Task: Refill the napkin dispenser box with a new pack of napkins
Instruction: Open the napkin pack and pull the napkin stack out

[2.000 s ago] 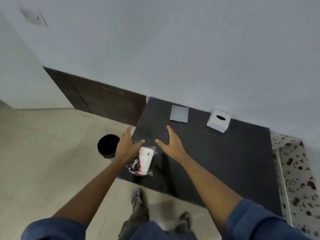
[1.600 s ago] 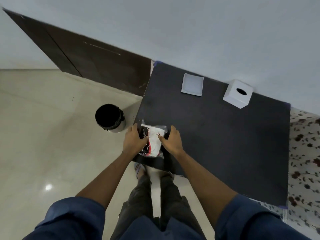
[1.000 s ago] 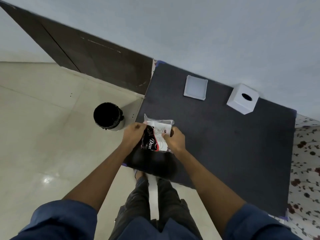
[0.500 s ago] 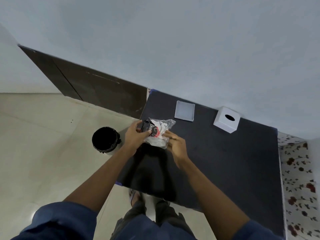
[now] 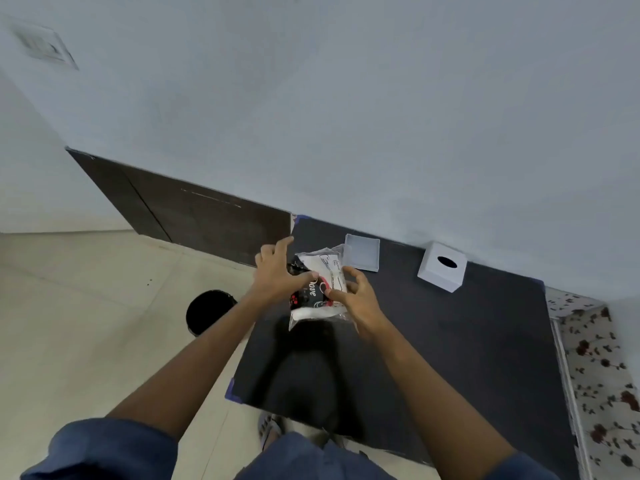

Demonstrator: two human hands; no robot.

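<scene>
The refill looks barely begun: the clear plastic pack of white napkins with a black and red label (image 5: 317, 289) is held up over the black table top (image 5: 433, 341), pinched between both hands, and from here it appears sealed, though I cannot be sure of its far end. The left hand (image 5: 277, 277) grips the pack's left side with thumb across the label, and the right hand (image 5: 356, 299) has fingertips curled onto its right edge. Opening the wrapper, loading the napkins and closing up all seem left to do. The white cube dispenser box with an oval slot (image 5: 442, 266) stands at the far right, against the pale wall, well apart from the pack. A flat white square lid or tray (image 5: 363, 252) lies just behind the pack. A round black bin (image 5: 207, 311) sits on the floor to the left. Nothing blocks the way to the box.
</scene>
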